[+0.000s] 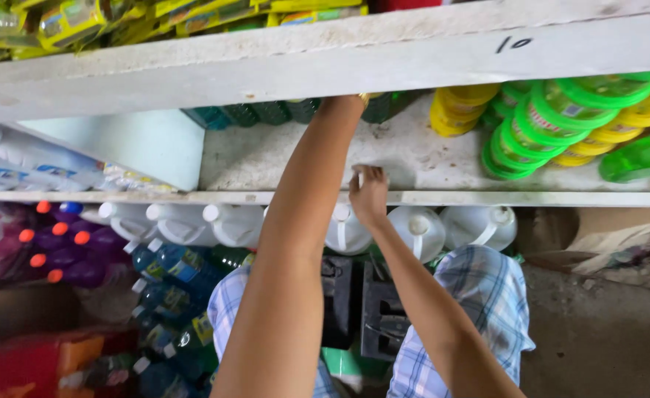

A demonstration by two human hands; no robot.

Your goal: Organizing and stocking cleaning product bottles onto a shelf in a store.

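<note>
I see my left hand (343,103) reaching deep over the white shelf (413,158) toward the dark green bottles (266,113) at its back; its fingers are hidden under the upper shelf, so I cannot tell their state. My right hand (369,193) rests at the shelf's front edge, fingers narrow, pinching 1 small white piece (361,177).

Soft, even daylight here; deep shade under the upper shelf (325,63), slight motion blur, edges bowed by the lens.
</note>
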